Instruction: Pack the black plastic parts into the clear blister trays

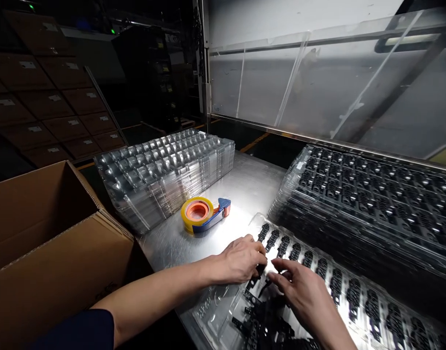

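— Which setting surrounds you here?
— Apparently a factory or packing workshop: your metal counter [257, 170] carries stacked clear trays [171, 167], further trays [281, 201] filled with rows of identical black parts [354, 297], and a tape dispenser [210, 223].
— What beyond your counter supports this reading?
— You face labelled cartons [44, 99] piled in tiers and yellow lines [255, 142] marking the dark floor [288, 146].

Left forearm [160, 294] outstretched; left hand [242, 258] palm down, fingers [258, 256] curled; right hand [306, 288] near it, fingers bent

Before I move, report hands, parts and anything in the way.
Left hand and right hand close together at clear tray, grips unclear. Loose black parts heaped nearby. Tape dispenser beyond left hand, seemingly clear.
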The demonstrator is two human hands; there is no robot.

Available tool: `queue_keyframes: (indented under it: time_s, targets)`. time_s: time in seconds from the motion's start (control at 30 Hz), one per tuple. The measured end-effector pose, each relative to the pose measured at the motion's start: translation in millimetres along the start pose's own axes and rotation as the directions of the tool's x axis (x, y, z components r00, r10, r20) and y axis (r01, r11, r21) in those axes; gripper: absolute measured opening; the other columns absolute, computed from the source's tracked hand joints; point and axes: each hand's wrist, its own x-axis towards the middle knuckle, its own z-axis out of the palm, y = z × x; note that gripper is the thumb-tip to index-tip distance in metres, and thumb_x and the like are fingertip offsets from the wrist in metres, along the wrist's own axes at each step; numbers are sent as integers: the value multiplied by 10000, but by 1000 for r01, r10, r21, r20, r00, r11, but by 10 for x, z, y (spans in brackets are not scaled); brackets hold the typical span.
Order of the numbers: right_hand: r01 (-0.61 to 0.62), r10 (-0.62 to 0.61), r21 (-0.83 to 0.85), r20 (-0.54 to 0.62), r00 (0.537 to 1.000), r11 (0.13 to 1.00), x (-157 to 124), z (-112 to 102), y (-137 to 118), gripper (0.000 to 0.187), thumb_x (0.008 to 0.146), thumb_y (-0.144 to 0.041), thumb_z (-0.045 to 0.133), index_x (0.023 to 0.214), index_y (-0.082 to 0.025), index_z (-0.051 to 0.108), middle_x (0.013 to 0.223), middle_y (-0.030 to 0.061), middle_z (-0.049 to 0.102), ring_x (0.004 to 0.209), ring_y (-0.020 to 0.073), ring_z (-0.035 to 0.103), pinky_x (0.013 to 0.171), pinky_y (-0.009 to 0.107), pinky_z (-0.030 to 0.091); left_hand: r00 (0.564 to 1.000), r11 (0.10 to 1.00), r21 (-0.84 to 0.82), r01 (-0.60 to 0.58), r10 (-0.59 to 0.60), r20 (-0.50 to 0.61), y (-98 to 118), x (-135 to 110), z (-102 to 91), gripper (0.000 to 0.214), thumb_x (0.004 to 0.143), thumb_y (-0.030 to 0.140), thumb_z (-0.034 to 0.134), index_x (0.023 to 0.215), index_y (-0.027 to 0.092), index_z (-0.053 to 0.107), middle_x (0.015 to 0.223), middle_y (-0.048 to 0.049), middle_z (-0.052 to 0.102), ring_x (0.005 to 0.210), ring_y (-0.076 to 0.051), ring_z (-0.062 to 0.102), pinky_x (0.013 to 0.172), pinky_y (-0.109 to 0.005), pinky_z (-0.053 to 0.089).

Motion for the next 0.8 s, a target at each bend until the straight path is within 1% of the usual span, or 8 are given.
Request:
queue_keyframes:
  time_s: [0.13,0.3,0.4,0.5,0.6,0.67,0.73,0.8]
  targets:
    - [-15,19,-58,63,998,998,66,0,95,234,747,-410,550,887,-264,668,820,14,714,744,209,647,631,286,436,999,998,48,-32,34,-40,-2,-29,41,145,792,234,662,933,204,661,1111,-18,613,931,-204,514,838,-328,422]
    - [18,-13,-147,38,999,989,103,162,220,477,690,-593,518,976,-236,654,1023,90,646,746,245,614,610,341,427,997,997,83,1,6,-77,-27,-11,138,213,802,274,653,1005,209,649,1145,-10,582,943,-211,481,806,-319,408]
    - [124,-126,-197,7,992,973,55,241,293,617,742,-702,399,1034,-239,684,969,94,648,745,259,603,549,345,426,998,997,68,40,-36,-59,-57,12,155,271,801,307,663,1059,228,631,1173,5,562,972,-221,463,768,-310,412]
    - [279,-304,-235,-77,950,931,-79,230,368,665,829,-678,318,1091,-179,671,888,113,666,754,267,593,630,388,465,995,992,102,78,-71,-71,8,-56,71,216,820,319,640,1008,212,640,1125,-23,574,956,-240,476,709,-317,419]
    - [428,-476,-266,-157,865,864,-274,171,474,533,879,-572,381,1115,-181,654,973,99,684,822,247,605,736,379,492,994,991,113,74,-64,-94,200,-260,-26,175,888,330,542,880,181,634,934,-55,599,806,-205,516,667,-313,419]
    - [518,-563,-286,-99,821,806,-387,145,556,379,862,-496,488,1093,-252,663,1038,53,682,844,214,616,739,329,509,988,992,52,112,-105,-113,353,-424,-30,234,915,355,501,802,181,610,833,-45,585,738,-174,516,669,-293,422]
    - [534,-567,-289,-38,823,794,-462,137,627,261,846,-440,539,1023,-312,681,1018,22,682,831,193,621,719,302,515,980,991,1,137,-135,-143,491,-551,14,226,879,395,563,805,183,588,855,-38,576,776,-176,520,686,-279,428]
    - [492,-516,-261,-28,856,830,-508,133,669,196,850,-407,536,930,-317,691,996,25,674,850,194,620,726,309,510,975,988,-37,152,-156,-158,598,-615,76,267,835,447,617,815,184,573,897,-37,564,826,-184,515,706,-274,431]
